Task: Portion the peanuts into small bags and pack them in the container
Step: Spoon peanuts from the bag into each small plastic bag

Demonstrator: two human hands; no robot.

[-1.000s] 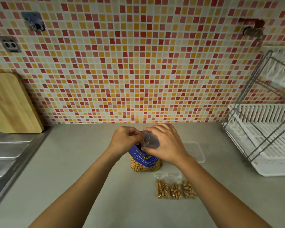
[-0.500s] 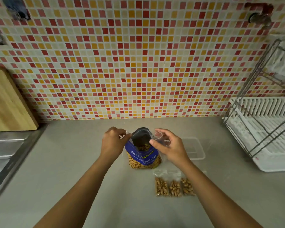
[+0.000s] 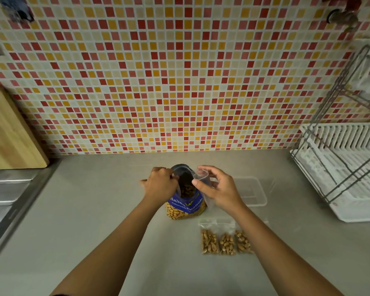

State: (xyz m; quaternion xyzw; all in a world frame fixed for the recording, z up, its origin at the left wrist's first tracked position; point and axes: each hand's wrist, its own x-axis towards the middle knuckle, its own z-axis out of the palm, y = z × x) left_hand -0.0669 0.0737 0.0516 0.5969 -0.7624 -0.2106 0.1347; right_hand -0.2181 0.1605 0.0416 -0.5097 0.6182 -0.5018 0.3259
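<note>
Your left hand (image 3: 160, 184) grips the one peanut bag (image 3: 186, 205) at its mouth; your right hand (image 3: 219, 190) pinches one empty small bag (image 3: 202, 178). Three filled bags (image 3: 225, 242) lie beside one container (image 3: 253, 193).

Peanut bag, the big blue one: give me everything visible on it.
The peanut bag is a blue printed pouch with white lettering and a clear lower window full of pale peanuts. It stands upright on the grey counter, mouth open, dark lining and some nuts visible inside. The left hand is at its left rim; the right hand holds a small clear bag against its right rim.
</note>
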